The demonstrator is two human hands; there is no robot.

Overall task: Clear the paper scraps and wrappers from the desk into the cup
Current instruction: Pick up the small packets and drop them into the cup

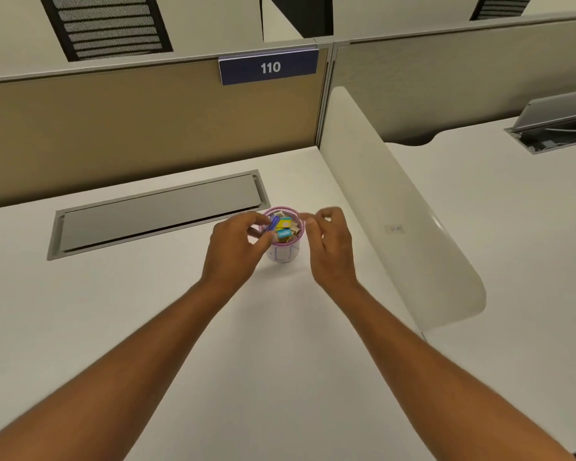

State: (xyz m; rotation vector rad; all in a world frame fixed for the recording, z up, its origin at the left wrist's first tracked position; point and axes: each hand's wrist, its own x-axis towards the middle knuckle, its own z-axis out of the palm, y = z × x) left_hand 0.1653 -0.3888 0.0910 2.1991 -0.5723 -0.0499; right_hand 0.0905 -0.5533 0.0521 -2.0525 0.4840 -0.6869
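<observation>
Two bare forearms reach forward over the white tabletop (146, 311), which is bare on the near side. The left hand (235, 247) pinches a small blue wrapper (274, 223) between fingertips and thumb, holding it at the near-left rim of the cup (284, 252). The right hand (329, 244) sits just beside the cup's right rim with its fingers curled inward; whether it grips anything cannot be told. The cup stands upright on the tabletop between the two hands, white with a pink rim, and is filled near the top with scraps (285, 227) in yellow, teal and tan.

Just behind and to the left of the cup lies a grey cable hatch (160, 211) set flush in the tabletop, its lid down. To the right a curved white divider (396, 211) rises at the tabletop's edge, close to the right hand. Beyond stands a tan partition (130, 128) bearing a blue sign (269, 67) reading 110. Over the partition, a black mesh chair back (107, 24) shows.
</observation>
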